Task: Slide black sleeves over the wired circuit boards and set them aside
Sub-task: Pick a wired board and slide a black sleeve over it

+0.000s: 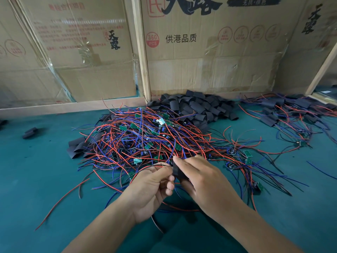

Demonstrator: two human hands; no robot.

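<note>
Both of your hands meet near the middle, just in front of the big tangle of wired circuit boards (145, 139) on the green table (36, 179) — your right hand (202, 181) pinches a black sleeve (177, 171) between thumb and curled fingers, your left hand (151, 187) curls around thin red and black wires (156, 166) at the sleeve's left end. Loose sleeves (200, 105) pile up far behind, sleeved boards (284, 112) far right

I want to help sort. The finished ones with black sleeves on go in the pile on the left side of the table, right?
Not left. The head view shows the sleeved boards piled at the far right of the table. On the left lie only a few loose sleeves.
</note>
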